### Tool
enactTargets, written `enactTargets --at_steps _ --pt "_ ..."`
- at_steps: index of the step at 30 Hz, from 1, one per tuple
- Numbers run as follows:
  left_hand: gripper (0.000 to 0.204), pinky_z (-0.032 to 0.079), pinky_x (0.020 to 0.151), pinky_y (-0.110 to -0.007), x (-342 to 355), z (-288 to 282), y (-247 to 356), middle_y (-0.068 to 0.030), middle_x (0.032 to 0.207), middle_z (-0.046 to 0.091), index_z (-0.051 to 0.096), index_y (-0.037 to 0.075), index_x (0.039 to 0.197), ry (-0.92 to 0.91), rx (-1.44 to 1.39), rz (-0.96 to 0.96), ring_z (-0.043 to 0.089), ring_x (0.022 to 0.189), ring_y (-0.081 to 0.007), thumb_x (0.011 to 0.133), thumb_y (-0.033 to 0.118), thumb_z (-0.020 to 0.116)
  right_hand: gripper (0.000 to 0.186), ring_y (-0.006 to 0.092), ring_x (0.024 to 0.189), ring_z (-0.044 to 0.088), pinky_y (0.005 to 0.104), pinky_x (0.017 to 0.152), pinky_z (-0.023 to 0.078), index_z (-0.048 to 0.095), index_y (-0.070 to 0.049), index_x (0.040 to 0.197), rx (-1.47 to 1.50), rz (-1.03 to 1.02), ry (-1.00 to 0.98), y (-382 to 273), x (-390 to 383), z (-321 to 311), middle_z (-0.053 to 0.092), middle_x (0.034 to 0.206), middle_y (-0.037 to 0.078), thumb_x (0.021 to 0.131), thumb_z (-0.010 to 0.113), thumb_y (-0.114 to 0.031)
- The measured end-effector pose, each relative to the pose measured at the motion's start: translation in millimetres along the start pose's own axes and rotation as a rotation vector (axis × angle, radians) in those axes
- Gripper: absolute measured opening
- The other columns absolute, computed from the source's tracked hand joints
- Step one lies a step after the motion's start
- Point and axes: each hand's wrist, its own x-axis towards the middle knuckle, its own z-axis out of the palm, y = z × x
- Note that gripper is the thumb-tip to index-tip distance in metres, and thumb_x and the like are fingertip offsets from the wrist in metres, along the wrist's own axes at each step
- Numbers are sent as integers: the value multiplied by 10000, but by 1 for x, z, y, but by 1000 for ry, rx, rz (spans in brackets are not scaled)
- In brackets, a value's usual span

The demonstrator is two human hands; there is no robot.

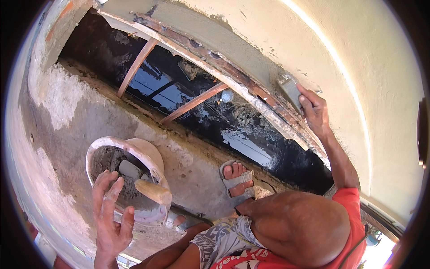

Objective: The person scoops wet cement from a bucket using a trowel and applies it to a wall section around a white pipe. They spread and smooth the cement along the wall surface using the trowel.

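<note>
My right hand point(313, 110) grips a flat grey trowel point(289, 92) against the strip of grey mortar point(251, 54) along the cream wall, just above a ledge with rough, rusty edging point(210, 62). At the lower left, my left hand point(112, 213) is raised beside a whitish round bucket point(150, 157), fingers apart and slightly bent, holding nothing. The bucket holds grey wet mortar point(112, 161) and a second tool with a wooden handle point(152, 190), its grey blade lying in the mix.
A long pit with dark water point(246, 145) and debris runs below the wall, crossed by two wooden bars point(195, 102). My sandaled foot point(237, 181) is at the concrete floor's edge point(183, 166); my bare knee point(298, 224) fills the lower right. A raised concrete edge point(53, 85) borders the left.
</note>
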Motion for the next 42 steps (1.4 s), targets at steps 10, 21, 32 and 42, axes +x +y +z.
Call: enactTargets --at_steps 10,21,32,42 --pt "472 308 1100 -552 -3 1 -2 -230 1405 423 489 13 1369 5 -25 -12 385 1337 -443 961 241 551 326 104 636 542 268 543 467 612 -17 1293 2 -119 84 10 0 2 614 862 59 1003 521 -133" --pt "465 311 1097 -552 -3 2 1 -227 1407 427 495 20 1366 18 -26 -19 388 1337 -443 961 243 549 324 91 613 521 249 535 457 620 -17 1285 2 -56 44 11 3 0 627 867 65 1004 528 -151" --pt "466 314 1096 -560 -3 1 0 -219 1405 427 502 14 1361 13 5 -1 384 1339 -441 972 269 537 438 243 709 632 367 635 554 597 -66 1309 -430 -422 106 -31 13 -1 628 904 146 875 629 -13" --pt "458 311 1099 -558 -6 1 0 -216 1411 418 497 13 1361 -5 4 -11 380 1342 -436 971 250 540 460 324 694 611 415 651 507 599 -74 1300 -650 -445 16 -16 15 24 559 828 160 852 628 28"
